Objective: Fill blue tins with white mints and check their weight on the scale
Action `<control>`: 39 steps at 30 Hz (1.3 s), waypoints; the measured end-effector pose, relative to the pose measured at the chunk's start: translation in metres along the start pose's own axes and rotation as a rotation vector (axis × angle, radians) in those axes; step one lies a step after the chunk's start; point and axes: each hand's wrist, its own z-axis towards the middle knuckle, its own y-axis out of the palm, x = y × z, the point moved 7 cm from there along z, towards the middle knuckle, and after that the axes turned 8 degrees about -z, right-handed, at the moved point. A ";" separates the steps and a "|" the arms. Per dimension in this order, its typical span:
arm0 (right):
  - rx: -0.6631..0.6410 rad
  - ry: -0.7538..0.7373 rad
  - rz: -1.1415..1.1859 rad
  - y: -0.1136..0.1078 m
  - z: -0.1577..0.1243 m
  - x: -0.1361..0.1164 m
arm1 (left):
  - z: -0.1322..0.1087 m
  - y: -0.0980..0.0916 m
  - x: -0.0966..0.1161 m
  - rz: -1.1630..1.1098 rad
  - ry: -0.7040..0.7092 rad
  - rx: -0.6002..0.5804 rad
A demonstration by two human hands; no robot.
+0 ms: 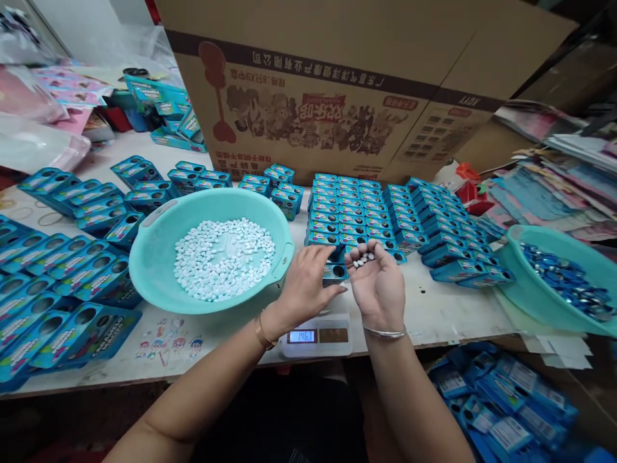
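Observation:
My right hand (378, 283) is turned palm up with its fingers curled, cradling several small white candies (364, 259) near the fingertips. My left hand (308, 283) hovers palm down beside it, thumb apart from the fingers, with nothing visible in it. Partly behind the left fingers is a blue candy box (334, 274) at the scale. The digital scale (317, 344) below the hands has a lit display that looks like 146.7. To the left, a turquoise basin (159, 280) holds many more white candies (212, 257), thinner in the middle.
Rows of blue boxes with round holes (351, 209) stand behind my hands, with more boxes (62, 276) at left. A large cardboard carton (337, 83) blocks the back. At right, another turquoise basin (525, 286) holds blue-and-silver pieces. Below the table edge lie more blue packages (506, 399).

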 end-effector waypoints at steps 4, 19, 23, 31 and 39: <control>0.013 -0.068 -0.013 0.004 -0.001 -0.001 | 0.006 0.008 -0.005 0.061 -0.044 -0.033; -0.060 -0.311 -0.217 0.018 -0.014 -0.018 | 0.001 0.003 0.006 0.001 0.024 0.009; -0.216 -0.394 -0.381 0.051 -0.019 -0.034 | -0.050 -0.050 0.029 -0.041 0.170 0.296; -1.310 -0.573 -1.605 0.209 -0.059 0.103 | -0.190 -0.099 -0.021 -0.002 -0.249 0.568; -1.562 -0.241 -2.031 0.204 -0.065 0.202 | -0.259 -0.095 -0.058 -0.087 -0.427 0.577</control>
